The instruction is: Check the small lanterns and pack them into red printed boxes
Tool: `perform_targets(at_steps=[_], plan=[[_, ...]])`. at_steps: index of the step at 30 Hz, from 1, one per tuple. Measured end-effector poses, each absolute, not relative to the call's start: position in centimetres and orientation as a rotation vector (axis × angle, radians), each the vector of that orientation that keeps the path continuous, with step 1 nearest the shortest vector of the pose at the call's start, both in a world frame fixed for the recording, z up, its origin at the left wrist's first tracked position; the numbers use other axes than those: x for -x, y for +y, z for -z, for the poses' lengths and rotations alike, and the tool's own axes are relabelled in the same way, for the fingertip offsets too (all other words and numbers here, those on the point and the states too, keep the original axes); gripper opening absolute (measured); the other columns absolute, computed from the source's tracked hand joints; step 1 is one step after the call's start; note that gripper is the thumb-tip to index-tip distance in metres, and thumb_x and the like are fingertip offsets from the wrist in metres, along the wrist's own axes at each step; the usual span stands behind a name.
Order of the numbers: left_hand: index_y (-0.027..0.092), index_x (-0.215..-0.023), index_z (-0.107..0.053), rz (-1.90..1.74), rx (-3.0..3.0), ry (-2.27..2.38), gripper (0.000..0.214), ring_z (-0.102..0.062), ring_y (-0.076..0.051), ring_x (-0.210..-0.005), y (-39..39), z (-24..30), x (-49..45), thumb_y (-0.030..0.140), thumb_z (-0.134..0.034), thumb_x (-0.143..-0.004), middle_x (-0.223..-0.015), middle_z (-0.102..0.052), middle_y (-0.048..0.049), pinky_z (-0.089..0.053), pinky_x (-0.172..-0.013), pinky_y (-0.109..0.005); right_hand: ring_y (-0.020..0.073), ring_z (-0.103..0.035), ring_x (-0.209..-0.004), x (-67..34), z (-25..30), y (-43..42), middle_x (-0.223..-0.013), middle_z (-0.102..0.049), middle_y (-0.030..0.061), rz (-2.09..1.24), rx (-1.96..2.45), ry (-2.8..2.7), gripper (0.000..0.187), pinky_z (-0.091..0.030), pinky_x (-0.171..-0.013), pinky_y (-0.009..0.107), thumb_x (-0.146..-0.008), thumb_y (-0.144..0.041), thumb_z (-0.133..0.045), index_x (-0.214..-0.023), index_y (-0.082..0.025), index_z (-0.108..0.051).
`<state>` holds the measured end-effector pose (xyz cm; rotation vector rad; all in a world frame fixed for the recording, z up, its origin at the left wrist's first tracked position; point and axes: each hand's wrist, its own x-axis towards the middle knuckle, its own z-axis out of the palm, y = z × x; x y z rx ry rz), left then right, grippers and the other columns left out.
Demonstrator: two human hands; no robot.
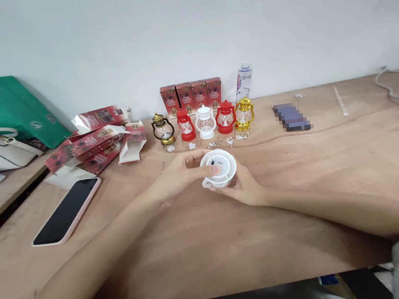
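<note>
Both my hands hold a small white lantern turned bottom-up over the wooden table. My left hand wraps it from the left, thumb pressed on its round base. My right hand cups it from below and the right, fingers curled. Behind it a row of mini lanterns stands: a bronze lantern, a red lantern, a white lantern, a second red lantern and a gold lantern. Small loose parts lie in front of the row.
Several red boxes stand upright against the wall, with a clear bottle beside them. Opened red boxes lie at the left. A pink-cased phone lies face up. A blurred dark object and a cable are to the right.
</note>
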<state>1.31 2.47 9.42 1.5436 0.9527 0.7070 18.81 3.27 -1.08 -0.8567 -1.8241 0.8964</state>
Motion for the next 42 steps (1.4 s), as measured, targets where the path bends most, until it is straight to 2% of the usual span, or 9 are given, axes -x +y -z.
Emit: perform_targets(at_steps=[4,8,13,17,20,23,28,34,42], plan=[[0.017,-0.106,-0.061,-0.906,-1.762,0.891,0.034,-0.062,-0.019,-0.099,2.6,-9.7,-1.1,0.033,-0.07,-0.078,-0.11,-0.068,-0.0062,-0.048,-0.087,-0.032,0.024,-0.059,-0.114,-18.7,1.6,3.7,-0.119,-0.06,0.0096,-1.071,0.768,-1.754,0.06,-0.051,-0.094,0.041,-0.074,-0.036,-0.072,-0.123,-0.023,-0.039],[0.018,-0.1,-0.063,-0.858,-2.097,0.898,0.036,-0.062,-0.02,-0.099,2.4,-10.5,-0.4,0.034,-0.077,-0.071,-0.105,-0.069,-0.0042,-0.047,-0.091,-0.034,0.0225,-0.055,-0.119,-18.7,2.0,3.9,-0.129,-0.055,0.0093,-1.199,0.711,-1.748,0.072,-0.047,-0.1,0.04,-0.075,-0.036,-0.074,-0.134,-0.026,-0.035],[0.019,-0.093,-0.065,-0.825,-2.236,1.033,0.036,-0.063,-0.02,-0.092,2.3,-10.8,0.0,0.04,-0.079,-0.068,-0.097,-0.07,-0.0016,-0.047,-0.086,-0.033,0.022,-0.058,-0.112,-18.6,1.3,3.7,-0.123,-0.058,0.0079,-1.378,0.637,-1.714,0.074,-0.052,-0.09,0.038,-0.072,-0.035,-0.074,-0.134,-0.028,-0.035],[0.018,-0.094,-0.064,-0.817,-2.227,1.082,0.038,-0.063,-0.02,-0.096,2.7,-10.6,0.2,0.044,-0.077,-0.069,-0.101,-0.07,-0.0022,-0.047,-0.088,-0.033,0.0178,-0.061,-0.09,-18.4,0.6,3.8,-0.102,-0.062,0.0029,-1.504,0.616,-1.68,0.067,-0.053,-0.076,0.032,-0.062,-0.036,-0.08,-0.118,-0.026,-0.045],[0.018,-0.099,-0.065,-0.806,-2.21,1.126,0.038,-0.062,-0.022,-0.101,3.4,-10.9,0.9,0.046,-0.071,-0.075,-0.107,-0.069,-0.0054,-0.047,-0.089,-0.034,0.0127,-0.056,-0.071,-18.2,0.6,4.1,-0.08,-0.058,-0.003,-1.613,0.654,-1.607,0.052,-0.049,-0.068,0.028,-0.057,-0.036,-0.082,-0.096,-0.022,-0.051],[0.016,-0.097,-0.068,-0.903,-2.166,1.253,0.032,-0.063,-0.023,-0.099,4.0,-11.5,1.9,0.043,-0.065,-0.081,-0.104,-0.07,-0.0085,-0.048,-0.088,-0.036,0.0093,-0.05,-0.064,-18.1,0.7,4.4,-0.074,-0.053,-0.006,-1.652,0.707,-1.474,0.048,-0.045,-0.065,0.025,-0.055,-0.034,-0.083,-0.086,-0.021,-0.049],[0.019,-0.087,-0.07,-1.029,-2.22,1.38,0.022,-0.064,-0.023,-0.096,4.6,-12.4,3.5,0.038,-0.064,-0.081,-0.103,-0.072,-0.0071,-0.047,-0.089,-0.037,0.0114,-0.054,-0.069,-18.0,0.7,4.2,-0.077,-0.057,-0.0045,-1.624,0.696,-1.566,0.048,-0.047,-0.072,0.028,-0.053,-0.033,-0.084,-0.085,-0.021,-0.05],[0.02,-0.081,-0.07,-0.873,-2.487,1.371,0.019,-0.062,-0.018,-0.078,4.8,-12.3,4.0,0.036,-0.061,-0.082,-0.084,-0.071,-0.003,-0.046,-0.076,-0.03,0.0146,-0.059,-0.081,-18.1,1.0,4.1,-0.088,-0.061,-0.0013,-1.514,0.706,-1.589,0.053,-0.049,-0.08,0.031,-0.058,-0.031,-0.083,-0.099,-0.021,-0.051],[0.022,-0.097,-0.07,-0.611,-2.788,1.017,0.022,-0.06,-0.019,-0.096,3.2,-13.1,2.8,0.038,-0.06,-0.086,-0.102,-0.07,-0.0041,-0.041,-0.09,-0.032,0.0216,-0.059,-0.108,-18.1,1.3,3.7,-0.113,-0.063,0.0063,-1.343,0.783,-1.603,0.067,-0.047,-0.095,0.039,-0.06,-0.032,-0.083,-0.116,-0.022,-0.047]])
